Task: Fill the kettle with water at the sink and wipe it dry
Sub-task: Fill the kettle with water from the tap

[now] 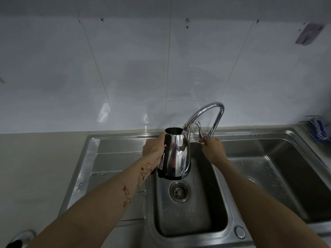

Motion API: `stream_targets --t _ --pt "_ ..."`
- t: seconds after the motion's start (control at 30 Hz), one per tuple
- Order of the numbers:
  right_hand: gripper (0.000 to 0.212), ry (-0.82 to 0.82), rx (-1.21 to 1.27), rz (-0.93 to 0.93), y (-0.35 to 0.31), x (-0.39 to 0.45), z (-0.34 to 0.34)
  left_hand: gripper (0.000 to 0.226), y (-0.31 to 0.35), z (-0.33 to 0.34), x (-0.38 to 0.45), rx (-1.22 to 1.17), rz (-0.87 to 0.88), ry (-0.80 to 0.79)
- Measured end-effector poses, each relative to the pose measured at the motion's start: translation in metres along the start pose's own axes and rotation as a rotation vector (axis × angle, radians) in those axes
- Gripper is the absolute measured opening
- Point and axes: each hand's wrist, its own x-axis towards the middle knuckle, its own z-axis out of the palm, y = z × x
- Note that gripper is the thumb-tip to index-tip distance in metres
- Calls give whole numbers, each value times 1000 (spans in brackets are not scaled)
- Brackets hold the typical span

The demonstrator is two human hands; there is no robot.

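A shiny steel kettle (177, 154) with a black handle and base hangs upright over the small middle basin (206, 203). My left hand (154, 147) is shut on its handle. The kettle's open mouth sits just under the spout end of the curved chrome tap (206, 111). No water stream is visible. My right hand (212, 147) pinches the tap's lever (199, 129), to the right of the kettle.
A larger basin (279, 167) lies to the right, a ribbed steel draining board (111, 158) to the left, then beige counter (35, 167). A rack with a blue item (320, 129) stands at far right. White tiled wall behind. A round steel object (19, 238) sits bottom left.
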Motion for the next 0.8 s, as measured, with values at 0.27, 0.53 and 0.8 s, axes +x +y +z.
stream_targets --t 0.27,0.53,0.8 --pt "34 29 -13 -11 -2 4 -1 52 -2 3 5 -21 -6 -20" --pt "32 38 -7 -17 -2 10 -1 54 -1 5 12 -32 -37 -2" --pt "31 43 -11 -41 1 14 1 50 3 6 11 -34 -38 -23"
